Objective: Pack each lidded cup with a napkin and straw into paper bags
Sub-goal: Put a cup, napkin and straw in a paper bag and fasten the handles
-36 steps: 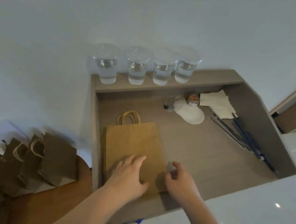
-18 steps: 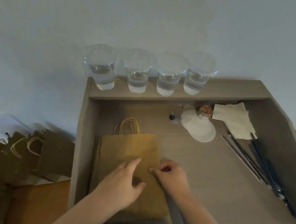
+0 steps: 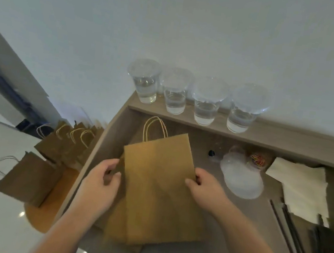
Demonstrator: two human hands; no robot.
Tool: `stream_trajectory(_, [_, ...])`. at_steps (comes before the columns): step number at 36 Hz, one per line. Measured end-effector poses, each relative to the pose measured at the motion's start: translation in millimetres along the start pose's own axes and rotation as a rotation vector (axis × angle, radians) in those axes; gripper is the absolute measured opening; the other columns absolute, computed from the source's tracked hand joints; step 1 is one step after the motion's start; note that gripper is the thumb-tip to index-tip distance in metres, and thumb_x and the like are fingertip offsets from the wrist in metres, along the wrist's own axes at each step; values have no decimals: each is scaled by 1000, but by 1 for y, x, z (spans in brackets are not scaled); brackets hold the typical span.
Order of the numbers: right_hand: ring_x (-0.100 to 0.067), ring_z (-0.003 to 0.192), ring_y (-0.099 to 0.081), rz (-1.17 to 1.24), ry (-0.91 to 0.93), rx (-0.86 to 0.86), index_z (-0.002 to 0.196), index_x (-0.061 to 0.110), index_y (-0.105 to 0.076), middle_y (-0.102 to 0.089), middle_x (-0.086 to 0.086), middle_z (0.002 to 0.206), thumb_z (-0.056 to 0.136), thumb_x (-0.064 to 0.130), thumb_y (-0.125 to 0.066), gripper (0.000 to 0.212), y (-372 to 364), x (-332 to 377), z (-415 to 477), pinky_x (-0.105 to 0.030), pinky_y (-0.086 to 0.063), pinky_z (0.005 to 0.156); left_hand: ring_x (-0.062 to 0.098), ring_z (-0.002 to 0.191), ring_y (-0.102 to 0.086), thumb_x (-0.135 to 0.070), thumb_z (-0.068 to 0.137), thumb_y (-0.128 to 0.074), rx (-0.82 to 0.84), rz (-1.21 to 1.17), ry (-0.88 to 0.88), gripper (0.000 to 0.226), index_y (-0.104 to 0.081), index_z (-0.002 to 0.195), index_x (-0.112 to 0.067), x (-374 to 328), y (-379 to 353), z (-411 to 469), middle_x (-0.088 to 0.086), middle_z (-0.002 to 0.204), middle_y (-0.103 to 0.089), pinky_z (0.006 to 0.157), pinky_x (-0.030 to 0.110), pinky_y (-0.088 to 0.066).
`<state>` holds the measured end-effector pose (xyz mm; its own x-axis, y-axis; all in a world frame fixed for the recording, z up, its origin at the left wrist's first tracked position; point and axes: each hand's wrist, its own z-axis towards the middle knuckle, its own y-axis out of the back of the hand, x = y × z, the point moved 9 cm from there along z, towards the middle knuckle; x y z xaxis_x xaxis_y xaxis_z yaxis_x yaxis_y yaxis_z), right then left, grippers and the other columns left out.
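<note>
**Both hands on flat bag, left side of desk**

Desk (image 3: pixel 233 230): raised ledge along the back edge. Paper bag (image 3: pixel 160 189) is folded flat over more flat bags by the left edge, handles toward the back. Left hand (image 3: pixel 99 183) pinches its left edge, right hand (image 3: pixel 204 188) pinches its right edge. Spare bags (image 3: pixel 27 178) sit off the desk's left edge on a round wooden top (image 3: pixel 50 217). Four lidded cups (image 3: pixel 206 101) stand in a row on the back ledge, with water inside. Napkins (image 3: pixel 302 186) lie by the right edge, loose lids (image 3: pixel 241 180) just left of them. Straws (image 3: pixel 292 234) lie toward the near-right corner.
</note>
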<state>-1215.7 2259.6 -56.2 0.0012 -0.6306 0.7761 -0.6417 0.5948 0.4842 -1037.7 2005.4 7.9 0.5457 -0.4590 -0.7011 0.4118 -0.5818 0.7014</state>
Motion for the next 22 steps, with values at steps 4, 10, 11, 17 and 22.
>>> stream_trajectory(4, [-3, 95, -66, -67, 151, 3, 117, 48, -58, -68, 22, 102, 108, 28, -59, 22, 60, 21, -20, -30, -53, 85, -1, 106, -65, -20, 106, -57, -101, -131, 44, 34, -61, 134, -40, -13, 16, -3, -15, 124, -69, 86, 21, -51])
stream_trajectory(10, [-16, 106, -69, 0, 388, 32, 111, 37, -66, -74, 7, 105, 98, 18, -59, 24, 125, 62, -75, -47, -53, 101, 31, 111, -73, -43, 106, -54, 358, -690, 180, 35, -78, 121, -22, -68, -2, -10, 18, 123, -74, 98, 48, -58])
stream_trajectory(11, [-19, 106, -69, -2, 414, 37, 110, 35, -67, -73, 6, 105, 95, 18, -58, 24, 131, 66, -84, -49, -53, 102, 34, 111, -71, -49, 102, -58, 525, -768, 161, 45, -76, 124, -15, -86, -12, -15, 25, 125, -71, 99, 48, -57])
stream_trajectory(17, [-26, 97, -67, 11, 409, -65, 101, 10, -69, -70, -6, 97, 82, 1, -51, 28, 145, 64, -118, -55, -53, 91, 17, 104, -75, -55, 92, -73, 1214, -640, -171, 51, -72, 130, -20, -185, -66, -65, 3, 121, -77, 92, 29, -61])
stream_trajectory(22, [-16, 83, -63, 94, 271, -278, 88, 15, -70, -67, -4, 86, 85, -3, -56, 23, 154, 36, -130, -27, -53, 74, 29, 98, -70, -59, 93, -70, 1297, -413, -437, 67, -58, 140, -13, -220, -99, -91, 16, 116, -70, 86, 44, -57])
